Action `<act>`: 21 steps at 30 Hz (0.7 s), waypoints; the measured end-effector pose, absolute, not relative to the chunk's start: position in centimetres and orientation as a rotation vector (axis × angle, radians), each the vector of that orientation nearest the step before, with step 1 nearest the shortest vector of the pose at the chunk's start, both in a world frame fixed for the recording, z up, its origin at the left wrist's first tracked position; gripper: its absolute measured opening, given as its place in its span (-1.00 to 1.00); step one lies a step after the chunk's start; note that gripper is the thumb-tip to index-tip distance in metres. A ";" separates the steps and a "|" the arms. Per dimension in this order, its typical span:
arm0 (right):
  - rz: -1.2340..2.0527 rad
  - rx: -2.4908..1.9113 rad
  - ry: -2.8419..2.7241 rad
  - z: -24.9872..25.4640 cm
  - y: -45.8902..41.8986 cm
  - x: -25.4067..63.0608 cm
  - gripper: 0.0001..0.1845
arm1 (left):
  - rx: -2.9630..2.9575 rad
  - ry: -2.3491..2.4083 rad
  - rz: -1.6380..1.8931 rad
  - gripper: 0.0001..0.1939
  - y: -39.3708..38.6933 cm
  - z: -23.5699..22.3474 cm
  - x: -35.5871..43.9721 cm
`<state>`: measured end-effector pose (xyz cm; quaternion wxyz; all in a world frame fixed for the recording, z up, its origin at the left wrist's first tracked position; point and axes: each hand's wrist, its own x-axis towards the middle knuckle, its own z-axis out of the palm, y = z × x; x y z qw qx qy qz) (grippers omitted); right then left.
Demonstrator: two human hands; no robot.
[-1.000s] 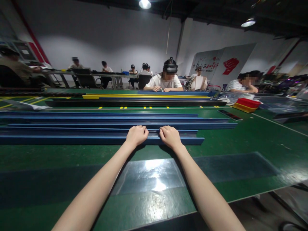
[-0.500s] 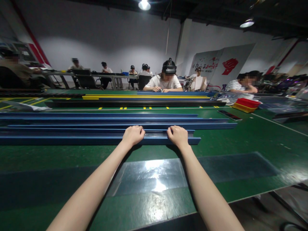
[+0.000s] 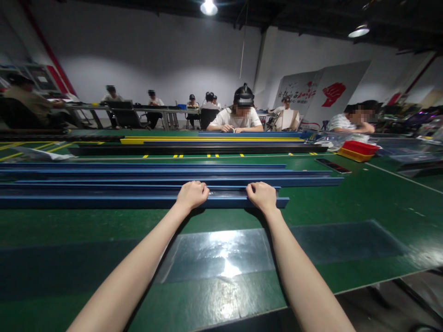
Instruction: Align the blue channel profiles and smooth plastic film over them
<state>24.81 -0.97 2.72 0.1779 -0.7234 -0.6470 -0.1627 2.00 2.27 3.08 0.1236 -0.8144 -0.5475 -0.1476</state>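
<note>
Several long blue rails lie side by side across the green table (image 3: pixel 346 207). The nearest blue rail (image 3: pixel 104 201) runs from the left edge to just right of centre. My left hand (image 3: pixel 191 194) is curled over its near edge at the middle, fingers closed on it. About a hand's width to the right, my right hand (image 3: pixel 262 196) grips the same rail close to its right end, fingers also wrapped over the edge. Both forearms reach straight forward from the bottom of the view.
A clear plastic sheet (image 3: pixel 221 253) lies on the table between my arms. Yellow and dark rails (image 3: pixel 207 139) lie farther back, with red and yellow trays (image 3: pixel 356 151) at right. Several people sit at the far side, one directly opposite (image 3: pixel 238 115). The table's edge drops off at lower right.
My right hand has slid rightward along the nearest blue rail, widening the gap between my hands. The rail's right end has shifted slightly left. My left hand moved a little left.
</note>
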 end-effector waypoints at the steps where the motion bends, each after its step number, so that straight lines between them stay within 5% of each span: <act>1: -0.462 -2.036 -1.823 2.7 -1.0 24.8 -0.58 | -2.371 -1.590 -0.446 -0.60 2.2 3.0 2.0; 21: -0.411 -2.124 -1.796 3.3 -1.0 24.4 -0.56 | -2.377 -1.621 -0.390 -0.59 2.2 3.3 2.0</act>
